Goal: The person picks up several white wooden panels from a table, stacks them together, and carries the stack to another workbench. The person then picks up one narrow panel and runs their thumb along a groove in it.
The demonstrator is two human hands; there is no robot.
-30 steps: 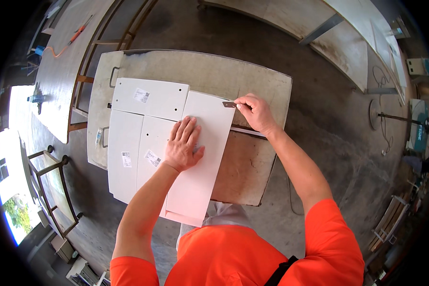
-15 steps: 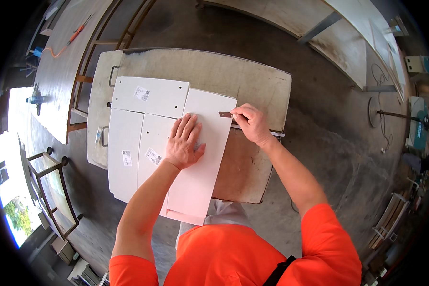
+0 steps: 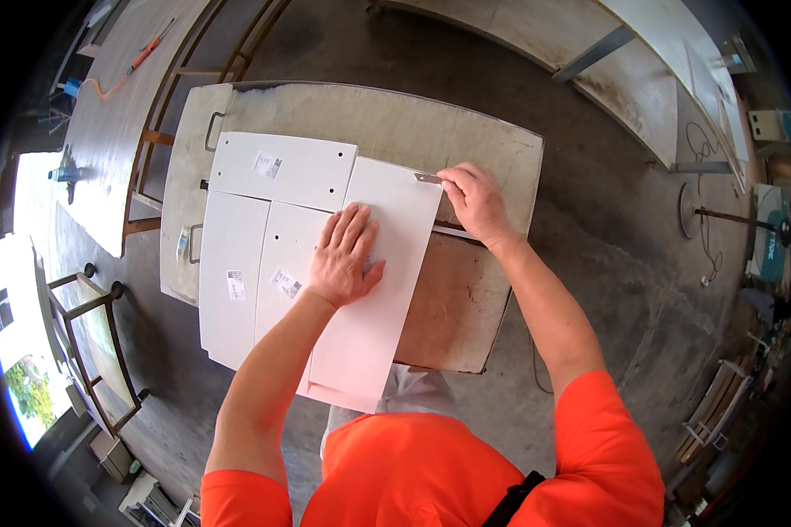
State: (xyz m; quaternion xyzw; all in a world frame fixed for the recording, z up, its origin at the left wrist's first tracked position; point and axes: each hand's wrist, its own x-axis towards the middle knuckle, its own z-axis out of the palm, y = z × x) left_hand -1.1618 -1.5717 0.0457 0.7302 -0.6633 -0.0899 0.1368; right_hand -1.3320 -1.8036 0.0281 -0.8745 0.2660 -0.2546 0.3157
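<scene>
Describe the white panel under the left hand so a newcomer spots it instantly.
Find the worn, pale worktable mid-view, where several white panels lie close together. Go to the rightmost panel. Unlike its neighbours, it has the person's left hand spread on it, and the right hand holds a small flat metal piece at its far right corner.

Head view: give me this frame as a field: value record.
Left hand: spread on the rightmost white panel
Right hand: pinching a small flat blade at that panel's far right corner
Left of it: three labelled white panels
Support: worn worktable with loop handles
Background left: orange-handled tool on a side bench
</scene>
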